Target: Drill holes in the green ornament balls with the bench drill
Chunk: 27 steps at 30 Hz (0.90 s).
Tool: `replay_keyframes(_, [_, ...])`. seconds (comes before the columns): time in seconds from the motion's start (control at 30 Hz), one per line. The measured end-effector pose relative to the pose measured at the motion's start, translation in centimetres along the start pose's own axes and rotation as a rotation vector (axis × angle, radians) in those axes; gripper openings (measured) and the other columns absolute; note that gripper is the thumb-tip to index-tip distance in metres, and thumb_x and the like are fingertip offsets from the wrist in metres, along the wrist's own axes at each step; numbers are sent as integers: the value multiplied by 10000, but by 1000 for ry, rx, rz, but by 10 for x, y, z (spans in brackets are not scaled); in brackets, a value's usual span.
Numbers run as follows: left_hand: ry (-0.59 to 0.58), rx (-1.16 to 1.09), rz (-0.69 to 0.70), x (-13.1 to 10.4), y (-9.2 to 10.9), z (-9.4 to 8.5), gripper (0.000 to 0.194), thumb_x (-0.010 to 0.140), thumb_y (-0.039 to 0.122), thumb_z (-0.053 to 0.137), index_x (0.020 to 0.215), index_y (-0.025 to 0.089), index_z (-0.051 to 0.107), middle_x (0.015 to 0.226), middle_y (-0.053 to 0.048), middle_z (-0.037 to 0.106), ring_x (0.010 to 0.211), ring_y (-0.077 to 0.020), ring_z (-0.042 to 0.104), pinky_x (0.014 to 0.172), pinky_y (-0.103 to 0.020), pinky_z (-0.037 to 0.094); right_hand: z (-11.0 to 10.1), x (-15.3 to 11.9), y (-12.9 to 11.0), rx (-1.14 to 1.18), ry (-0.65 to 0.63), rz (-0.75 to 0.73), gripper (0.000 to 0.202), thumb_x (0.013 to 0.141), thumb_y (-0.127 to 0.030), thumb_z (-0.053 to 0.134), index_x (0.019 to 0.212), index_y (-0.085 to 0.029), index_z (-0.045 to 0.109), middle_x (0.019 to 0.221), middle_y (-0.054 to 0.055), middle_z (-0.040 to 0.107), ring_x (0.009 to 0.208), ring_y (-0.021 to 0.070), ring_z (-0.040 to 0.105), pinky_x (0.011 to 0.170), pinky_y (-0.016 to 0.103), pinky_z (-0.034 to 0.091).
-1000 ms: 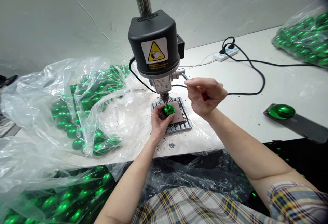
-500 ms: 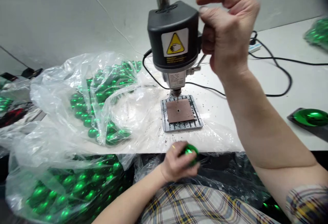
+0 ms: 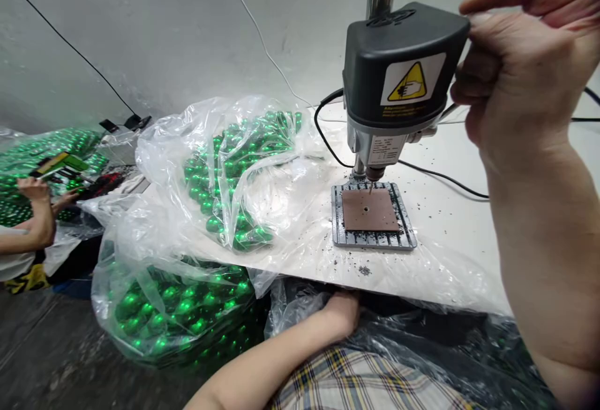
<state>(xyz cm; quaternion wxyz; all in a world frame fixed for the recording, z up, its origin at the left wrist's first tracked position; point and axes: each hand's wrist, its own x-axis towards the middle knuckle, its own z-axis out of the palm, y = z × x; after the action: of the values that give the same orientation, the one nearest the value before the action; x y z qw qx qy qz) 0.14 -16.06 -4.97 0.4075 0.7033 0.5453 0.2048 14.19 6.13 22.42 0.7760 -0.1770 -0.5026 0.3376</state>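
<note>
A black bench drill (image 3: 403, 72) with a yellow warning sticker stands over a grey slotted base plate (image 3: 407, 238). On that plate lies a square brown board (image 3: 370, 210) with a small hole in it, and dark shavings are scattered around. My right hand (image 3: 525, 60) is at the drill's right side; its lower fingers are curled round something I cannot make out, with thumb and forefinger against the housing. Below the table's front edge, my left hand (image 3: 343, 313) reaches down by dark clear-film plastic; its fingers are hidden.
Clear plastic bags of shiny green balls (image 3: 244, 147) lie on the table left of the drill, and another bag (image 3: 178, 310) hangs in front of the edge. At the far left, another person's hands (image 3: 40, 194) work by more green balls. Black cables run behind the drill.
My left hand has dropped below the table edge, and the green ball it held is out of sight. The view has swung left, bringing the other person's hands in. My right hand stays at the drill.
</note>
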Motion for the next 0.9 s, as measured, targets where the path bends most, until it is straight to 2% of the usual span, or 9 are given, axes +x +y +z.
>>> replay_keyframes(0.1, [-522, 95, 104, -15, 44, -57, 317, 823, 449, 717, 1022, 204, 739, 1165, -128, 715, 1017, -308, 704, 865, -440, 583, 1, -1, -1, 14, -9, -14, 355, 621, 73, 421, 622, -177, 673, 393, -74, 320, 301, 71, 230, 295, 274, 42])
replay_keyframes(0.17, [-710, -79, 240, -13, 72, -117, 257, 930, 429, 595, 1098, 284, 725, 1064, -27, 761, 961, -206, 733, 862, -325, 588, 1, -1, -1, 42, -21, -20, 335, 621, 58, 444, 628, -168, 692, 393, -74, 328, 298, 62, 237, 285, 268, 49])
replay_keyframes(0.23, [-557, -191, 213, 4, 80, -178, 303, 994, 418, 475, 1078, 278, 731, 1027, -48, 771, 948, -194, 740, 829, -319, 602, 1, -1, -1, 46, -23, -13, 336, 633, 61, 468, 625, -173, 708, 392, -73, 333, 300, 53, 242, 281, 258, 55])
replay_keyframes(0.27, [-349, -156, 157, 18, 75, -205, 334, 995, 437, 459, 1012, 256, 739, 948, -70, 775, 877, -204, 749, 767, -328, 611, 0, -1, -1, 40, -18, -9, 344, 642, 67, 474, 626, -178, 716, 392, -73, 331, 304, 49, 243, 283, 252, 56])
replay_keyframes(0.37, [302, 246, -188, 75, 31, -264, 280, 975, 366, 494, 937, 222, 731, 777, -74, 748, 718, -207, 722, 728, -341, 586, -2, 0, 0, 24, 2, 20, 360, 673, 85, 488, 640, -175, 736, 393, -77, 339, 310, 28, 251, 313, 231, 52])
replay_keyframes(0.4, [392, 323, -246, 94, 12, -278, 248, 961, 294, 498, 953, 197, 726, 791, -98, 744, 781, -237, 723, 789, -379, 574, -2, 1, 0, 11, 5, 42, 353, 689, 86, 505, 638, -176, 738, 385, -80, 346, 306, 21, 257, 328, 230, 50])
replay_keyframes(0.53, [547, 485, -320, 153, -43, -309, 268, 836, 114, 548, 1054, 124, 702, 1100, -200, 718, 1161, -356, 622, 1038, -504, 434, -4, 3, 3, -39, 27, 97, 298, 726, 50, 609, 617, -194, 739, 340, -87, 356, 278, 9, 258, 364, 240, 42])
replay_keyframes(0.67, [571, 564, -291, 179, -60, -317, 437, 826, 94, 541, 1252, 146, 621, 1414, -183, 570, 1389, -357, 425, 1167, -509, 269, -4, 2, 4, 10, 19, 55, 253, 690, 33, 635, 657, -183, 761, 354, -77, 366, 284, 26, 261, 330, 228, 39])
replay_keyframes(0.9, [589, 582, -380, 187, -84, -320, 345, 810, 260, 695, 1110, 92, 662, 1260, -254, 634, 1259, -421, 513, 1070, -552, 350, -3, 0, 3, 52, 0, 44, 219, 626, -5, 597, 684, -148, 753, 381, -71, 389, 297, 36, 266, 287, 205, 62])
